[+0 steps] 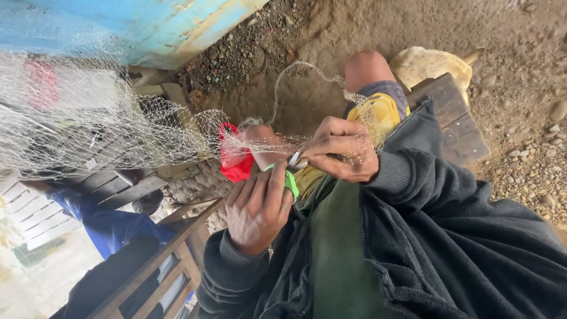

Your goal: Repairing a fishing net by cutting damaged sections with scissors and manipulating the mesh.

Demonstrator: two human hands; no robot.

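Fishing net (pixel 118 124): fine, pale monofilament mesh, stretched from the upper left of the view toward the person's lap, with a thin twisted edge cord (pixel 295 74) arching up and over toward the bare knee (pixel 366 68).

Right hand (pixel 339 155): at the centre of the view, above the lap, fingers (pixel 331 147) curled together and pinched on a bunch of the mesh; a small pale tool or tab (pixel 295 159) shows at the fingertips, its kind not clear.

Left hand (pixel 257 207): just below and left of the right hand, nearly touching it, back of the hand toward the camera. Fingers folded together around a green item (pixel 289 182), flat and plastic-looking, mostly hidden by the fingers.

Red piece (pixel 235 159): plastic or cloth, lying behind the net just left of both hands; exact kind cannot be told.

Clothing: dark fleece jacket (pixel 449 236) with open zip over a green shirt (pixel 336 254); yellow shorts (pixel 381 115) under the netted section.

Surroundings: wooden bench (pixel 458 121) under the person at right; bare earth and gravel ground (pixel 531 88); light-coloured animal (pixel 431 65) lying beyond the bench, only partly seen; blue-painted surface (pixel 136 26) at the top left; wooden slats (pixel 147 272) lower left; another person in blue trousers (pixel 106 227) at the lower left, seen through and below the mesh.
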